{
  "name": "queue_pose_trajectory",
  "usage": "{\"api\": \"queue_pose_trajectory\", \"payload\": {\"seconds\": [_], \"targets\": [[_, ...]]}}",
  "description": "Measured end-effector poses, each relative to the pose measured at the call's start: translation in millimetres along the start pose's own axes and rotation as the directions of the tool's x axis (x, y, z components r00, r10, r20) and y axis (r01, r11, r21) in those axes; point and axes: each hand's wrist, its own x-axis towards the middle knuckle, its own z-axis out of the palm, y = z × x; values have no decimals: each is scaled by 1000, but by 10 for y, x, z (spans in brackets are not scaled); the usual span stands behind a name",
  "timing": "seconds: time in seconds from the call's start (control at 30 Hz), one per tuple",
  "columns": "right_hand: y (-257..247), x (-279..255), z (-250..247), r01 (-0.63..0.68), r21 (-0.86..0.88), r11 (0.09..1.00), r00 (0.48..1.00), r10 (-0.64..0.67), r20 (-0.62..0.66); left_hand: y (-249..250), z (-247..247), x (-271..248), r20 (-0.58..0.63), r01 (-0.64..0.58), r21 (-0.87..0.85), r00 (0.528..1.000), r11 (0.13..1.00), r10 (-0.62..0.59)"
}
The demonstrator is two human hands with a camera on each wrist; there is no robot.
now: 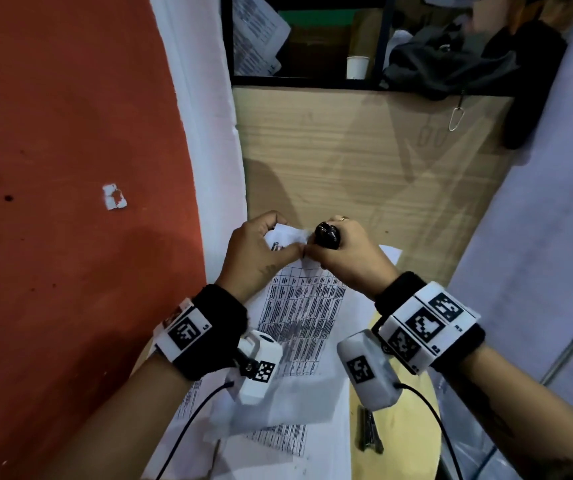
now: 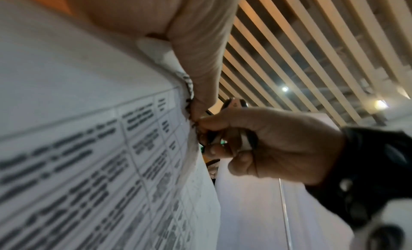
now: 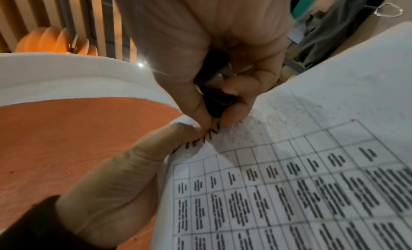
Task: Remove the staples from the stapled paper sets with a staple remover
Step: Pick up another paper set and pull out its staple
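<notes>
Above the table [image 1: 347,157], the left hand [image 1: 261,251] pinches the paper set's [image 1: 299,306] top corner; the right hand [image 1: 344,252] squeezes the black remover [image 1: 327,235] there. Thin, floppy sheets probably tear easily, so grip beside the staple.

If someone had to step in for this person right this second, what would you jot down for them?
Left hand: pinches the top corner of the stapled paper set, lifted off the table.
Right hand: grips the black staple remover, its tip at that same corner, right beside the left fingertips.
Things: more printed sheets lie under the wrists; a dark, narrow tool lies beside them, near the right wrist.
Done: the remover is at the corner. The staple itself cannot be made out, so I cannot say if it is out.
Left: probably finish pulling this staple, then check the other sheets.
</notes>
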Motion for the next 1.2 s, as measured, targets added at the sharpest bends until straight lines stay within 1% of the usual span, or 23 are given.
{"api": "queue_pose_trajectory", "payload": {"seconds": [0.03, 0.07, 0.1, 0.17, 0.27, 0.33, 0.4, 0.43, 0.47, 0.5, 0.57, 0.6, 0.63, 0.67, 0.7, 0.77, 0.87, 1.0, 1.1, 1.2], "targets": [[-15, 8, -22, -8, 2, 1000, 1000, 8, 23, 0, 13, -8, -21, -22, 42, 1000, 999, 23], [-22, 24, -33, -47, 35, 998, 998, 45, 41, 10, 27, -18, -34, -40, 80, 998, 996, 43], [-25, 42, -52, -93, 91, 991, 994, 88, 62, 21, 42, -31, -48, -54, 119, 997, 991, 60], [-36, 74, -113, -218, 179, 959, 970, 192, 152, 50, 78, -62, -88, -71, 209, 992, 975, 91], [-48, 137, -207, -356, 149, 923, 910, 306, 279, 72, 147, -108, -120, -105, 331, 981, 938, 152], [-43, 185, -239, -424, 133, 896, 877, 369, 307, 80, 191, -138, -119, -137, 413, 972, 901, 203], [-46, 203, -237, -472, 171, 865, 857, 405, 319, 97, 219, -154, -117, -144, 460, 968, 876, 220], [-47, 193, -225, -472, 194, 860, 861, 403, 310, 100, 222, -151, -125, -134, 450, 969, 883, 211], [-34, 176, -206, -446, 217, 868, 880, 380, 286, 97, 217, -141, -137, -113, 415, 973, 903, 185], [-14, 156, -167, -393, 236, 889, 909, 338, 243, 75, 208, -123, -149, -82, 361, 978, 929, 144], [18, 96, -68, -225, 254, 941, 973, 203, 111, 18, 179, -76, -169, -18, 242, 984, 970, 61], [55, 73, -11, -131, 229, 965, 991, 129, 25, -22, 164, -53, -177, 0, 199, 984, 980, 36], [104, 56, 35, -48, 174, 984, 996, 59, -61, -61, 146, -34, -183, 9, 171, 983, 985, 23], [160, 43, 67, 3, 114, 993, 992, 12, -126, -95, 126, -23, -185, 11, 152, 983, 988, 18], [209, 29, 83, 19, 73, 997, 984, -6, -176, -117, 105, -17, -183, 3, 137, 983, 991, 22], [316, -14, 98, -17, 35, 999, 975, 25, -222, -178, 53, -12, -179, -10, 114, 983, 993, 31], [493, -119, 185, -101, -12, 995, 980, 97, -173, -262, -21, -4, -178, 2, 62, 984, 998, 9], [643, -231, 355, -221, -233, 947, 975, 204, -91, -315, -51, 4, -145, 25, 26, 989, 999, -21], [687, -289, 437, -238, -381, 893, 969, 247, -27, -340, -53, 4, -146, 16, 34, 989, 999, -11], [745, -298, 459, -265, -431, 863, 947, 317, 52, -335, -62, 4, -154, 15, 43, 988, 999, -8]]}}
